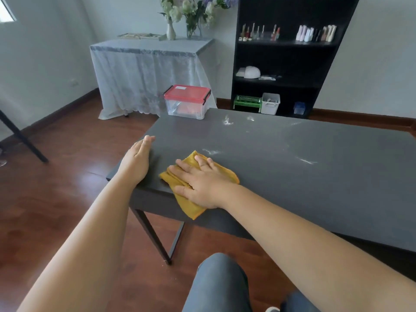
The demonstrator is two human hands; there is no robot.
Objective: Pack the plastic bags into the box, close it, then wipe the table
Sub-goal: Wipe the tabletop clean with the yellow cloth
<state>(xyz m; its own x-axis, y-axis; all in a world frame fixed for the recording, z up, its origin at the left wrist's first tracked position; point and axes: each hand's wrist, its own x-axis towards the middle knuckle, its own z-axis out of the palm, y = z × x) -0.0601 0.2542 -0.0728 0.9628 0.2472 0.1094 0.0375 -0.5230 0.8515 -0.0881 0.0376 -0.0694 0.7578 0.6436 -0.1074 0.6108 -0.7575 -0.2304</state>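
A yellow cloth (pixel 225 173) lies at the near left part of the dark grey table (pixel 304 172), one corner hanging over the front edge. My right hand (pixel 198 181) presses flat on the cloth with fingers spread. My left hand (pixel 137 158) rests open along the table's left edge, fingers straight. A clear plastic box with a red lid (pixel 186 101) stands shut at the table's far left corner, with contents dimly visible inside. White smears (pixel 227 121) mark the tabletop at the back and in the middle.
A black shelf unit (pixel 288 57) with bottles and baskets stands behind the table. A cloth-covered side table (pixel 144 70) with flower vases is at the back left. Wooden floor lies to the left, and my knee (pixel 220 282) is below the table's front edge.
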